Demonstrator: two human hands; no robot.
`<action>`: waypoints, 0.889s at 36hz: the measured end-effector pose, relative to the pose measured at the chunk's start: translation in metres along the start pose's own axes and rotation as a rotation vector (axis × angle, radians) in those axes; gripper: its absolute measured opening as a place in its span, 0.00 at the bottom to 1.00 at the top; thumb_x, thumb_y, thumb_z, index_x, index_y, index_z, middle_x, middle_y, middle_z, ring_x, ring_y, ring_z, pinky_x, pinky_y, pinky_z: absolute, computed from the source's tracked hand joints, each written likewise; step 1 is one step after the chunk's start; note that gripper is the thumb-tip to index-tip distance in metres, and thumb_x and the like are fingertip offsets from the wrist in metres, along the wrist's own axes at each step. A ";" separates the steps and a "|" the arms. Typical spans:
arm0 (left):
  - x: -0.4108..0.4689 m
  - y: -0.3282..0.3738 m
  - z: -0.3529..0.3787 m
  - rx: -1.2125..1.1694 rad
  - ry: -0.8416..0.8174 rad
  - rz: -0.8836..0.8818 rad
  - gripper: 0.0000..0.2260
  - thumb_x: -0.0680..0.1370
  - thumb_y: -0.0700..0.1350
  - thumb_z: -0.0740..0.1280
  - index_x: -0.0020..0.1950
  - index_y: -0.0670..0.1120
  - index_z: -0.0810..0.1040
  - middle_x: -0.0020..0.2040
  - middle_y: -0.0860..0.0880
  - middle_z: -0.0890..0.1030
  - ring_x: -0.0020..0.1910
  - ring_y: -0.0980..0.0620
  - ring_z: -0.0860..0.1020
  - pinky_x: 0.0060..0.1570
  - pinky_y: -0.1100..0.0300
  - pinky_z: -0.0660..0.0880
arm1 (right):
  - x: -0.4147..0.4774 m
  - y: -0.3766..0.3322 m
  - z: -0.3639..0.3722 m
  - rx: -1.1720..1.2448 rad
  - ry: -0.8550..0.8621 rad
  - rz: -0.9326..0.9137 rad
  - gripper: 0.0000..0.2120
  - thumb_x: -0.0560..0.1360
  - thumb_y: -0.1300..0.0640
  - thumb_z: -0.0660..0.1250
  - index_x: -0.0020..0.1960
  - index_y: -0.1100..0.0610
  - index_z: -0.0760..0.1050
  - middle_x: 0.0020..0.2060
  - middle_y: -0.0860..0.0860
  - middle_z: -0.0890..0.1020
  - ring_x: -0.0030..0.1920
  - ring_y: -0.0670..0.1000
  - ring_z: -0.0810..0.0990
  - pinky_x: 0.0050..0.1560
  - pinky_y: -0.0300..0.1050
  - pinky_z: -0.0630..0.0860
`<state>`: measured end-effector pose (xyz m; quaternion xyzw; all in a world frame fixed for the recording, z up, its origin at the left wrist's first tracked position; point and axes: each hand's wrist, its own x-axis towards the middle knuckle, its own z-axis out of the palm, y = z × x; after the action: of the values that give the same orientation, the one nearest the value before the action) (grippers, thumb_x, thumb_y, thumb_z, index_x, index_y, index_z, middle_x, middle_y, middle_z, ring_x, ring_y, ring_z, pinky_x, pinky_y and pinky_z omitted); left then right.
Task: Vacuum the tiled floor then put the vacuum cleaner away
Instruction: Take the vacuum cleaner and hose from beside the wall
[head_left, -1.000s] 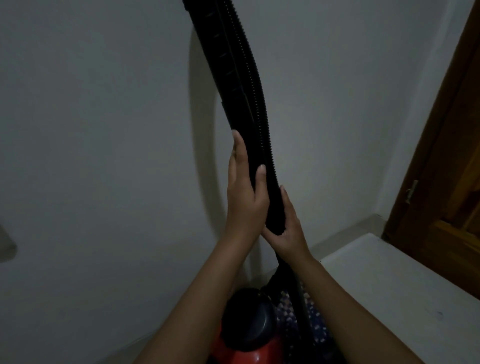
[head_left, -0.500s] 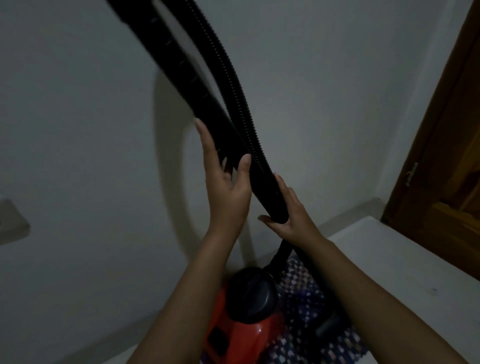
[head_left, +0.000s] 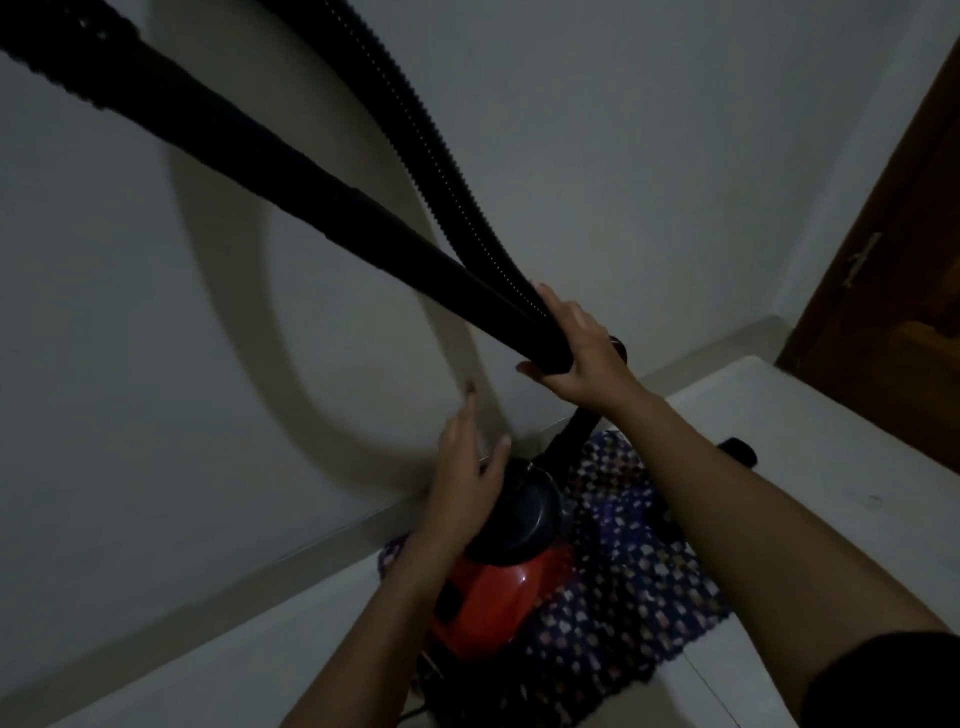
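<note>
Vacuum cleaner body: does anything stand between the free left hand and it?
Nothing visible does. The left hand is open right beside the vacuum cleaner body; the right hand grips the tube higher up.

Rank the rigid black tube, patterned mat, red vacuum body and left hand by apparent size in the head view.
1. Rigid black tube and patterned mat: too alike to split; the tube runs nearer the camera.
2. Red vacuum body.
3. Left hand.

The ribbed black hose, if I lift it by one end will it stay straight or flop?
Probably floppy: the ribbed hose bows in a curve beside the straight wand. Its ridges should keep it from slipping in the right hand.
</note>
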<state>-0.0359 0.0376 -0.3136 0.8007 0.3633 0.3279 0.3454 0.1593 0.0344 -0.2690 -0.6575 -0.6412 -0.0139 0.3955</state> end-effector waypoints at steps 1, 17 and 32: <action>-0.005 -0.018 0.006 0.083 -0.117 -0.040 0.31 0.79 0.50 0.61 0.77 0.53 0.47 0.73 0.46 0.63 0.72 0.51 0.61 0.69 0.58 0.60 | 0.000 0.002 0.002 -0.001 0.001 -0.005 0.42 0.70 0.37 0.64 0.78 0.51 0.54 0.56 0.58 0.75 0.54 0.61 0.75 0.55 0.53 0.71; 0.020 -0.070 0.035 0.268 -0.706 -0.184 0.30 0.77 0.41 0.64 0.76 0.52 0.55 0.72 0.43 0.66 0.72 0.45 0.65 0.70 0.52 0.65 | 0.005 0.011 0.020 -0.003 0.021 -0.050 0.38 0.71 0.40 0.65 0.74 0.47 0.53 0.54 0.59 0.76 0.51 0.61 0.77 0.55 0.58 0.73; -0.044 0.059 -0.051 0.363 -0.936 -0.224 0.25 0.81 0.36 0.56 0.77 0.45 0.52 0.76 0.45 0.59 0.74 0.48 0.61 0.65 0.73 0.50 | 0.002 -0.105 -0.117 0.063 -0.118 0.197 0.39 0.72 0.42 0.65 0.78 0.52 0.55 0.55 0.54 0.76 0.54 0.53 0.75 0.58 0.56 0.72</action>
<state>-0.0776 -0.0114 -0.2506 0.8650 0.3045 -0.1729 0.3594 0.1269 -0.0412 -0.1349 -0.7043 -0.5958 0.0841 0.3768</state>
